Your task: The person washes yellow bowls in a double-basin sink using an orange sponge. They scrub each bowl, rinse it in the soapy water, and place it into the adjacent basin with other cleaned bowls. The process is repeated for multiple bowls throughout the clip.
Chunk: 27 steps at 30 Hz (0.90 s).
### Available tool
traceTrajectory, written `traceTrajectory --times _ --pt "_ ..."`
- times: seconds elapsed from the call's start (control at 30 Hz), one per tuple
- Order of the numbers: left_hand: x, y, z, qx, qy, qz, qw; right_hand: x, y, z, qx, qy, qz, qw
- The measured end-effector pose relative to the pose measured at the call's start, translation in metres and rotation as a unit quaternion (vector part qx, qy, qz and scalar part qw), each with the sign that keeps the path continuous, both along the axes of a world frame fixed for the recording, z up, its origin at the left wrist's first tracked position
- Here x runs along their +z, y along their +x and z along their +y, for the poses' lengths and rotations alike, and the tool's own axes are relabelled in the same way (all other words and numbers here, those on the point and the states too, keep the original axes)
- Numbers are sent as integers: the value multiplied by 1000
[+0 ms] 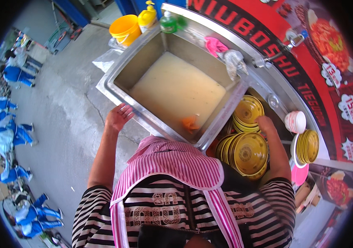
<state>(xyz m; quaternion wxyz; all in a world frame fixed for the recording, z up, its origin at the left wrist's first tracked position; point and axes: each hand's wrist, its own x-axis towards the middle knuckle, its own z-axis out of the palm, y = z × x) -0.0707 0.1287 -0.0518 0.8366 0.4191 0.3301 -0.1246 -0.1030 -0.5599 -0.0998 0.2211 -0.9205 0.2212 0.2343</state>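
Observation:
Dishes stand in the right-hand sink basin, mostly yellow-brown patterned plates in an upper stack [248, 109] and a larger leaning stack [247, 155]. My right hand [265, 124] is at the right rim of the upper stack, its fingers curled on the edge of a plate; the fingertips are partly hidden. My left hand [119, 117] holds nothing and rests at the outer rim of the steel sink [123, 100], fingers extended. Cloudy water [179, 83] stands in the large left basin. An orange cloth or scrap [190, 123] shows at its near end, partly under water.
A yellow bucket [125, 29], a yellow pump bottle [147, 17] and a green liquid bottle [168, 23] stand at the far corner. Pink cloth [215, 46] and grey mesh cloth [234, 62] lie on the back rim near a tap [263, 63]. White bowls [296, 121] and stacked plates [308, 145] sit rightward.

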Motion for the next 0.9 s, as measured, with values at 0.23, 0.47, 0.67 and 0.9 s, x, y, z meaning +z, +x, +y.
traceTrajectory --times 0.23,0.47,0.67,0.9 --pt "-11 19 -3 -16 -41 -26 999 -3 -7 6 223 -102 -66 967" --pt "-6 31 -12 -47 -10 -21 999 33 -3 12 263 -114 -160 945" --pt "17 42 -53 -142 -24 -52 988 82 -13 14 209 -44 -256 943" --pt "69 61 -137 -365 -42 -80 926 192 -23 52 -91 264 -207 938"
